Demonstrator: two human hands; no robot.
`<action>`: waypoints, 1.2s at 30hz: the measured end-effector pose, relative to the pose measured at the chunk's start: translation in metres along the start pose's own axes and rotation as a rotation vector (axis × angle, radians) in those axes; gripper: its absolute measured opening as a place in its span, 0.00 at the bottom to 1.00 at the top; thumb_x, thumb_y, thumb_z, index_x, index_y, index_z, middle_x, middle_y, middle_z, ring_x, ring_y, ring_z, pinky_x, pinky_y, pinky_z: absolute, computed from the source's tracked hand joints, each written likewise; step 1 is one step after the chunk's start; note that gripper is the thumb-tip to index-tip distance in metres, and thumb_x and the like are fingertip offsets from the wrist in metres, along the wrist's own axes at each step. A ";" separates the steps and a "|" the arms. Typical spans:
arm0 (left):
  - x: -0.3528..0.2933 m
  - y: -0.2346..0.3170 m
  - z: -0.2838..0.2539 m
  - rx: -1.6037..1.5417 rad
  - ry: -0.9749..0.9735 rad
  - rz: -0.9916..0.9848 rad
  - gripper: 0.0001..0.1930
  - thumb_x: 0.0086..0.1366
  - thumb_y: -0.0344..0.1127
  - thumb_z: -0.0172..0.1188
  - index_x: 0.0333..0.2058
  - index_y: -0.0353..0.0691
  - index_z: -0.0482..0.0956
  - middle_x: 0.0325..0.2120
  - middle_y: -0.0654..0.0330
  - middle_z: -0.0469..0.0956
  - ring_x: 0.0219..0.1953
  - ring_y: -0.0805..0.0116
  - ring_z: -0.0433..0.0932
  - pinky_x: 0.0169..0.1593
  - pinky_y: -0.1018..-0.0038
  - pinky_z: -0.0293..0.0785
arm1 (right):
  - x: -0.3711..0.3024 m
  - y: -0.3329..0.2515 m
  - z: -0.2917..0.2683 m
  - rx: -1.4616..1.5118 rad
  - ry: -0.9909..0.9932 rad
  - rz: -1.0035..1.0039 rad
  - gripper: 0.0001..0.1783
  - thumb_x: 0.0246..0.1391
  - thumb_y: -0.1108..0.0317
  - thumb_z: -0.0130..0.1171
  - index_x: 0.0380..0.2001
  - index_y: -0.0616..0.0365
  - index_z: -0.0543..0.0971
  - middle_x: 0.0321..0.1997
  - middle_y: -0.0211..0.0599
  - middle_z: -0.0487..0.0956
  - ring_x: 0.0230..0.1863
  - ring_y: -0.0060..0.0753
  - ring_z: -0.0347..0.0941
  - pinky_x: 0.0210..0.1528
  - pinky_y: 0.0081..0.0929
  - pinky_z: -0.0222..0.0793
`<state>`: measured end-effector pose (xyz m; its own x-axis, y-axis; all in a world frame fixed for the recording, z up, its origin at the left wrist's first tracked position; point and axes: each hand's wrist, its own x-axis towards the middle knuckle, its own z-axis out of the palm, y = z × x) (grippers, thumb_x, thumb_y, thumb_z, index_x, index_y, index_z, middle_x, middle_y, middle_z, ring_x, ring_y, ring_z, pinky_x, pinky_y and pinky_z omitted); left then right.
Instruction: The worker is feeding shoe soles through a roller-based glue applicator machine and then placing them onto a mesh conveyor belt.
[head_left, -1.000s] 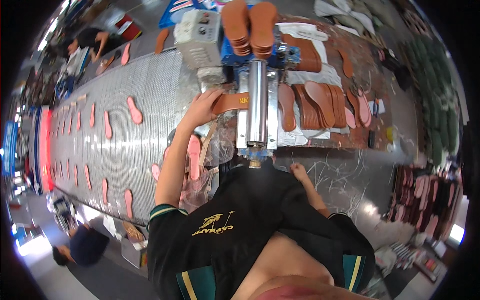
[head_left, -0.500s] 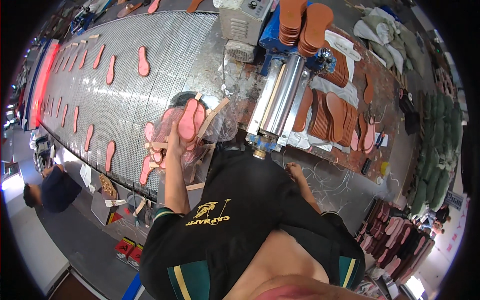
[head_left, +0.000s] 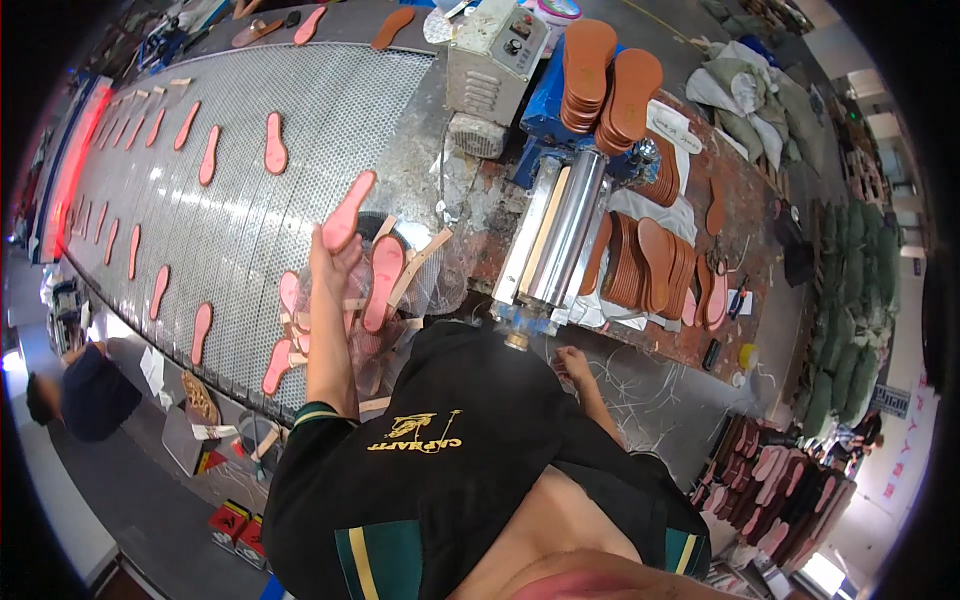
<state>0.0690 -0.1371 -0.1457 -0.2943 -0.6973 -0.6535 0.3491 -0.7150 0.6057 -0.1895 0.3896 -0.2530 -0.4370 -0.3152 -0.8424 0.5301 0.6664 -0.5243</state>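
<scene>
My left hand (head_left: 336, 262) is closed on the wide end of a pink insole (head_left: 350, 208), its narrow-waisted length tilted up and to the right over the conveyor. Just right of the hand, another pink insole (head_left: 384, 283) rests on a heap of clear plastic mesh (head_left: 428, 262), insoles and light brown strips (head_left: 425, 262). In front of my black shirt, below the roller machine (head_left: 562, 228), is my right hand (head_left: 573, 365). Its fingers are curled, and whatever may be between them cannot be made out.
Rows of pink insoles lie on the perforated metal conveyor (head_left: 240, 215) at left, near a red-glowing opening (head_left: 75, 175). Stacks of brown insoles (head_left: 645, 260) stand on the worn table right of the roller. A person (head_left: 95, 390) is at the far lower left.
My left hand has moved slightly left with its insole, which now tilts away from the heap. A second insole on the heap shows more fully. The whole view has shifted a little.
</scene>
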 end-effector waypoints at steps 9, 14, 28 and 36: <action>0.128 0.074 -0.005 0.075 -0.050 -0.145 0.41 0.62 0.64 0.45 0.57 0.30 0.55 0.56 0.45 0.64 0.53 0.44 0.70 0.53 0.54 0.69 | -0.046 0.046 0.039 0.053 0.122 0.068 0.12 0.55 0.60 0.53 0.38 0.55 0.76 0.26 0.28 0.76 0.25 0.21 0.70 0.22 0.17 0.60; 0.137 0.014 -0.026 0.192 0.010 -0.076 0.21 0.66 0.52 0.47 0.38 0.37 0.72 0.30 0.59 0.76 0.31 0.67 0.75 0.31 0.73 0.71 | -0.059 0.081 0.055 0.063 0.286 0.061 0.13 0.55 0.60 0.53 0.37 0.57 0.78 0.27 0.29 0.76 0.24 0.22 0.70 0.24 0.19 0.64; -0.037 -0.136 0.046 0.749 -0.500 0.046 0.24 0.69 0.45 0.46 0.14 0.44 0.62 0.08 0.68 0.59 0.09 0.77 0.57 0.13 0.78 0.52 | -0.043 -0.122 -0.121 -0.277 0.991 -0.594 0.16 0.47 0.67 0.58 0.40 0.62 0.74 0.31 0.48 0.78 0.34 0.45 0.75 0.38 0.34 0.70; -0.091 -0.153 0.073 1.404 -0.450 0.386 0.29 0.67 0.50 0.49 0.11 0.36 0.71 0.07 0.63 0.66 0.11 0.73 0.65 0.18 0.72 0.60 | 0.012 -0.150 -0.168 -0.597 0.970 -0.617 0.39 0.38 0.54 0.64 0.51 0.67 0.64 0.52 0.58 0.68 0.52 0.60 0.65 0.55 0.48 0.62</action>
<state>-0.0230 0.0321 -0.1461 -0.7146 -0.6179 -0.3278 -0.5586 0.2221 0.7991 -0.3962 0.3998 -0.1634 -0.9701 -0.2286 0.0818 -0.2409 0.8631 -0.4438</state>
